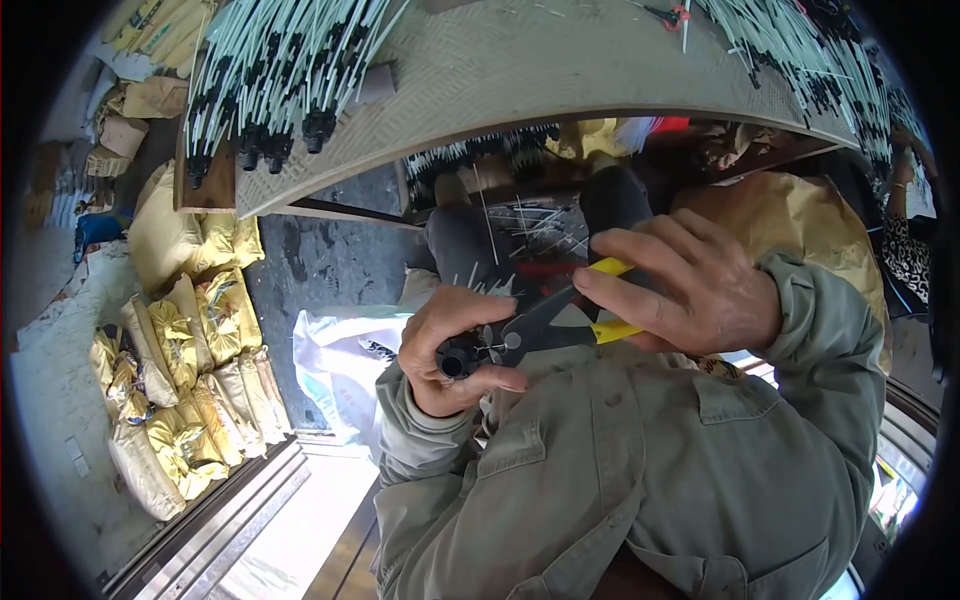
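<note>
My left hand (440, 345) is closed around a black plastic fitting (458, 358) with a round hollow end, which looks like a pump head. Thin pale tube ends (474, 278) stick up just beyond its thumb. A pair of snips (545, 325) with dark blades and yellow handles is gripped in my right hand (690, 285). The handles are spread apart. The blades reach across to the fitting, and their pivot lies close to the left fingers. Whether the blades touch a tube is too small to tell.
Ahead is a table (480, 75) bearing a bundle of pale tubes with black heads (285, 80), more tubes (790, 60) and red-handled scissors (672, 16). Cut tube pieces (540, 222) lie between my legs. Filled sacks (190, 370) are stacked left, beside a white plastic bag (340, 365). Another person's arm (900, 200) shows far right.
</note>
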Action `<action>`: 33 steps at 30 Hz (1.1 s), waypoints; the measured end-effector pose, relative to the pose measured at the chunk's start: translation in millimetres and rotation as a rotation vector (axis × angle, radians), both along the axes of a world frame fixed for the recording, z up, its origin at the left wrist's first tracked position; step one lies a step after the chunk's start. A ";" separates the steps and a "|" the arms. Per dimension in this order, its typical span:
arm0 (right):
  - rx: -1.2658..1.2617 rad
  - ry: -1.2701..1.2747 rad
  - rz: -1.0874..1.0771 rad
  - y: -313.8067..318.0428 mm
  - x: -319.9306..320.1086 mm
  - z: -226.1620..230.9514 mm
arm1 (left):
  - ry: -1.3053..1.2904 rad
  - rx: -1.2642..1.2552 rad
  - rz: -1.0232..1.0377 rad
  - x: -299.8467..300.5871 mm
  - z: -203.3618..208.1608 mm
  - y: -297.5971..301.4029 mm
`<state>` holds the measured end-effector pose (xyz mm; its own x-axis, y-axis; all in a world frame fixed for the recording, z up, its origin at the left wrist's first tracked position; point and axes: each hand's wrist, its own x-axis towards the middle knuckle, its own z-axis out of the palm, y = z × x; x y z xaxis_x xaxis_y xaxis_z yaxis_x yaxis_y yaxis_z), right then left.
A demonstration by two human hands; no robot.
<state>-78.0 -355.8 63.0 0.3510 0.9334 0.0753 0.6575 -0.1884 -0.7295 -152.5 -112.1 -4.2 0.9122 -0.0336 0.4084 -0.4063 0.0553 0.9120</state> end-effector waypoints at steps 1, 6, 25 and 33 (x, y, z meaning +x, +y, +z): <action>-0.018 0.021 0.008 -0.7 2.2 0.4 | -0.004 0.005 -0.003 2.0 0.2 1.9; -0.208 0.743 0.083 -12.5 10.7 -9.7 | 0.052 0.094 -0.248 14.1 9.5 13.0; -0.006 1.531 0.100 -19.6 13.6 -28.1 | 0.014 0.165 -0.456 33.7 4.5 13.1; -0.075 -0.584 -0.301 -6.6 -6.0 -23.5 | 0.050 0.187 -0.158 19.3 14.0 -3.9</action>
<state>-83.9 -362.4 39.5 0.5187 0.8109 0.2708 0.8517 -0.4624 -0.2466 -133.2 -116.1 9.9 0.9084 -0.2483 0.3366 -0.3606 -0.0572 0.9310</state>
